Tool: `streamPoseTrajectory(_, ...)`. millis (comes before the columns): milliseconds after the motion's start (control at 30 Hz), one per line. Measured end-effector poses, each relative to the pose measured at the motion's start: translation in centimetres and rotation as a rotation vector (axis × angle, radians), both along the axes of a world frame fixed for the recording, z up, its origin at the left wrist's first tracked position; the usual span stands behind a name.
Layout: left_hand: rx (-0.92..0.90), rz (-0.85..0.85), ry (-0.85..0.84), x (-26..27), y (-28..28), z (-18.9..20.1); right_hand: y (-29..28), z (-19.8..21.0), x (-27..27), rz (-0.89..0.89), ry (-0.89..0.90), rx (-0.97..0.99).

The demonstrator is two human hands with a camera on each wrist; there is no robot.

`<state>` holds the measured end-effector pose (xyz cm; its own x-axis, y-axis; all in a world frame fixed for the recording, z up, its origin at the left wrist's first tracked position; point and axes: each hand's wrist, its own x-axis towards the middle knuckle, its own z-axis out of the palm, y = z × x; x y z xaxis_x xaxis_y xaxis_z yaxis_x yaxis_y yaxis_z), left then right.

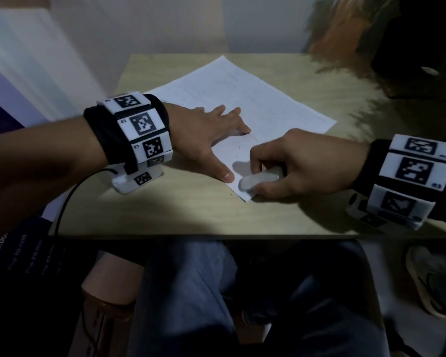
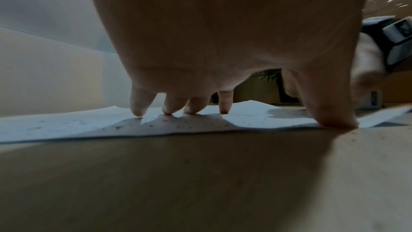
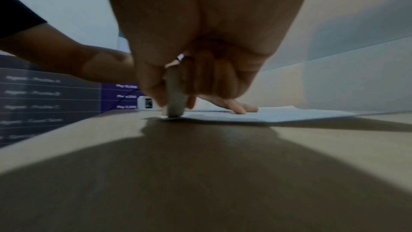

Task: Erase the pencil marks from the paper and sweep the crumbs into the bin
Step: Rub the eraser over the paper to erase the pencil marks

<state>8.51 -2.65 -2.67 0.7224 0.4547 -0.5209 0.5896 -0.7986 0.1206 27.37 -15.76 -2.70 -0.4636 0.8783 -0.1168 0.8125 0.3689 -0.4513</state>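
The right hand (image 1: 304,163) pinches the eraser (image 1: 259,180), tip down-left on the paper (image 1: 242,99) corner; the left hand (image 1: 204,135), fingers spread flat, presses the paper.

Near table edge: bare table (image 1: 180,212), room for a hand.
On the paper (image 1: 242,99): left hand (image 1: 204,135) and right hand (image 1: 301,166) block the near corner.
Far half: bare paper.

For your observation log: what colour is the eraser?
Pale grey-white eraser, seen best in the head view.
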Motion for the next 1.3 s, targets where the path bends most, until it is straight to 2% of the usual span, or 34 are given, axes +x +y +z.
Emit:
streamPoseTrajectory(67,0.001,0.004,-0.001,0.0,-0.1,0.1,0.0,0.2,-0.1,0.021,0.026,-0.031)
streamPoseTrajectory(200,-0.027,0.013,-0.023,0.0,0.1,-0.1,1.0,0.0,0.5,-0.100,-0.082,0.214)
streamPoseTrajectory(233,-0.029,0.013,-0.022,0.0,0.2,-0.1,0.9,-0.1,0.5,-0.072,-0.080,0.209)
streamPoseTrajectory(300,-0.026,0.011,-0.011,0.0,0.2,-0.1,0.3,-0.2,0.0,0.040,-0.013,0.085)
streamPoseTrajectory(367,-0.023,0.007,-0.007,0.1,0.2,-0.2,0.0,0.0,-0.2,0.075,0.054,-0.021)
streamPoseTrajectory(433,-0.033,0.010,-0.018,0.1,0.3,-0.2,0.7,0.1,0.2,-0.008,0.026,0.012)
streamPoseTrajectory(500,-0.047,0.017,-0.028,-0.1,0.5,-0.3,1.3,0.1,0.6,-0.084,-0.045,0.126)
streamPoseTrajectory(567,-0.042,0.014,-0.024,-0.1,0.5,-0.2,1.0,-0.1,0.5,-0.031,-0.052,0.149)
streamPoseTrajectory(667,-0.025,0.008,-0.003,0.1,0.3,-0.1,0.1,-0.1,0.0,0.084,0.037,0.006)
streamPoseTrajectory(733,-0.031,0.010,-0.008,0.0,0.3,-0.2,0.5,0.0,0.1,0.039,0.012,0.032)
streamPoseTrajectory(833,-0.043,0.011,-0.024,0.0,0.4,-0.4,0.9,-0.1,0.3,-0.057,-0.083,0.180)
streamPoseTrajectory(967,-0.025,0.004,-0.004,0.1,0.3,-0.3,0.1,-0.2,-0.2,0.075,0.042,0.026)
streamPoseTrajectory(1033,-0.035,0.008,-0.010,0.0,0.4,-0.3,0.6,-0.1,0.0,-0.003,0.021,0.031)
streamPoseTrajectory(1100,-0.044,0.014,-0.020,0.0,0.5,-0.3,1.0,-0.3,0.3,-0.077,-0.047,0.129)
streamPoseTrajectory(1167,-0.042,0.012,-0.010,0.1,0.4,-0.3,0.7,-0.4,0.1,-0.036,-0.045,0.142)
streamPoseTrajectory(1233,-0.040,0.010,0.001,0.2,0.3,-0.2,0.2,-0.4,-0.3,0.045,0.013,0.065)
streamPoseTrajectory(1300,-0.045,0.014,-0.003,0.1,0.3,-0.2,0.4,-0.2,-0.3,0.008,0.005,0.057)
